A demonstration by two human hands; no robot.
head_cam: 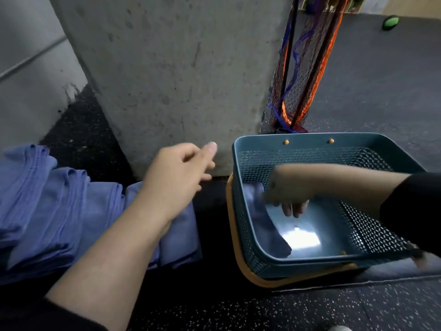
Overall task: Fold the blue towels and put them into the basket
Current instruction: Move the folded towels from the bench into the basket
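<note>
Teal basket (310, 143) holds one folded towel (260, 218).

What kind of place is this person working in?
Probably a gym or sports hall: dark speckled rubber floor, a bare concrete pillar, and an orange-and-blue mesh net bag leaning beside it.

basket (310, 149): blue plastic, perforated walls, smooth glossy bottom
basket handle (241, 263): smooth yellow-orange plastic
towels (55, 211): soft matt blue cloth, stitched hems
pillar (171, 75): rough, pitted grey concrete
floor (238, 311): matt dark rubber, speckled white
net (298, 80): orange and blue mesh
</note>
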